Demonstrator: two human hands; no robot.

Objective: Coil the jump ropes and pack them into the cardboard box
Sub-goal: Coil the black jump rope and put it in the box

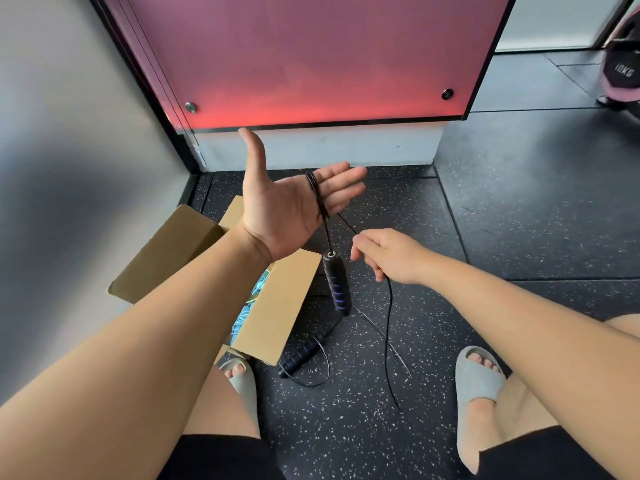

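My left hand (287,202) is raised palm up with fingers spread, and a black jump rope (317,195) is wound in several turns around its fingers. One black handle with blue rings (336,284) hangs from those turns. My right hand (384,254) pinches the thin black cord, which trails down to the floor. The rope's other handle (301,356) lies on the floor beside the open cardboard box (277,306). Light blue rope (247,310) shows inside the box, partly hidden by my left forearm.
I am squatting on a dark speckled rubber floor in grey sandals (479,386). A pink panel on a white base (311,147) stands just behind the box, a grey wall on the left. A weight marked 10KG (620,72) sits far right.
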